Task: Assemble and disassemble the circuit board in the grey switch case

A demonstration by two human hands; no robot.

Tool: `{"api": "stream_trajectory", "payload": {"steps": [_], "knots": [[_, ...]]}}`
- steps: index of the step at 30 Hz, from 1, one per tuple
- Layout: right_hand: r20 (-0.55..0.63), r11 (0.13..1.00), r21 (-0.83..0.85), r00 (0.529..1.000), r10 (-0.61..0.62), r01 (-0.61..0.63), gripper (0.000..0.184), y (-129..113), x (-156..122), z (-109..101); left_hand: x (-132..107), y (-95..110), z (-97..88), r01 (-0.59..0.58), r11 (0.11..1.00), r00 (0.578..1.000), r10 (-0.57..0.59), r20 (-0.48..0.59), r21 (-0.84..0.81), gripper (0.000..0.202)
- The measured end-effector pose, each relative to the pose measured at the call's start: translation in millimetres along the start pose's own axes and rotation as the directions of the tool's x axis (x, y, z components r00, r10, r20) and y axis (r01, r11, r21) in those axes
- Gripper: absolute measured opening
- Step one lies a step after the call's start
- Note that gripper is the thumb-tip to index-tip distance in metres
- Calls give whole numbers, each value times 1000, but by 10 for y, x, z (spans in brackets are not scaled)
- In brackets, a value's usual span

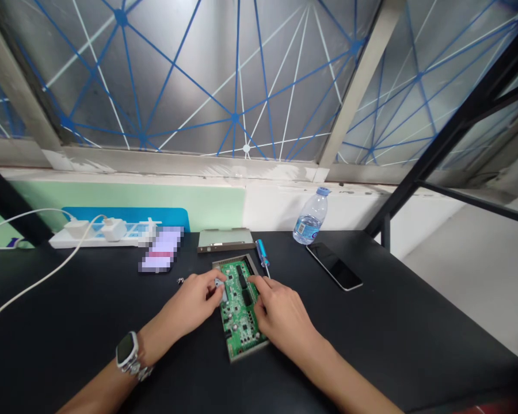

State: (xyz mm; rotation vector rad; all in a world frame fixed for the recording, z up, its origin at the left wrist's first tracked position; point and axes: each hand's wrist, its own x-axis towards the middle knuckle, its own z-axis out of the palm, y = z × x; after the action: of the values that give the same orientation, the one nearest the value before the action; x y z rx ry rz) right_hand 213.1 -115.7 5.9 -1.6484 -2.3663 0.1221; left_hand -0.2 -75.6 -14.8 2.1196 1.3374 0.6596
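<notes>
left hand [198,296] pinches a grey piece [223,293] at the circuit board [242,319]; half-curled right hand [282,310] touches its right edge, grip unclear.

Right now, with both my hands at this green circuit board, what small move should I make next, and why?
Perhaps gently test the grey part with your left hand, while your right hand steadies the green circuit board. The left hand is at that part and the right is at the board's opposite edge; whether the part is loose, I can't tell.
</notes>
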Motion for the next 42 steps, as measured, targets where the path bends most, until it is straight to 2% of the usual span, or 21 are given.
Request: {"api": "stream_trajectory", "payload": {"steps": [5, 8, 11, 14, 20, 24, 29, 34, 42], "knots": [[-24, 999, -15, 999, 48, -48, 39, 37, -5, -74, -5, 31, -79, -12, 999, 1000, 12, -17, 35, 26], [27, 992, -85, 996, 91, -88, 56, 95, -19, -134, 6, 15, -207, -1, 994, 997, 10, -80, 108, 26], [122, 991, -120, 989, 81, -66, 66, 158, -31, -157, 26, -51, -353, 39, 982, 992, -16, -125, 186, 24], [155, 995, -89, 986, 55, -41, 68, 191, -32, -147, 37, -152, -476, 73, 966, 994, -51, -96, 246, 21], [146, 998, -39, 988, 50, -45, 69, 192, -25, -118, 2, -345, -634, 82, 915, 996, -64, -58, 394, 21], [141, 997, -1, 987, 80, -81, 70, 193, -26, -93, -15, -444, -675, 86, 914, 996, -89, -10, 397, 16], [136, 994, 13, 985, 105, -108, 72, 183, -30, -66, 7, -541, -672, 42, 936, 997, -59, 40, 351, 15], [148, 992, 30, 982, 114, -119, 72, 146, -28, -52, 49, -623, -645, -5, 942, 999, -11, 46, 337, 16], [116, 994, 39, 988, 100, -106, 72, 104, -38, 11, 85, -647, -641, 5, 943, 998, -24, 52, 334, 16]]}}
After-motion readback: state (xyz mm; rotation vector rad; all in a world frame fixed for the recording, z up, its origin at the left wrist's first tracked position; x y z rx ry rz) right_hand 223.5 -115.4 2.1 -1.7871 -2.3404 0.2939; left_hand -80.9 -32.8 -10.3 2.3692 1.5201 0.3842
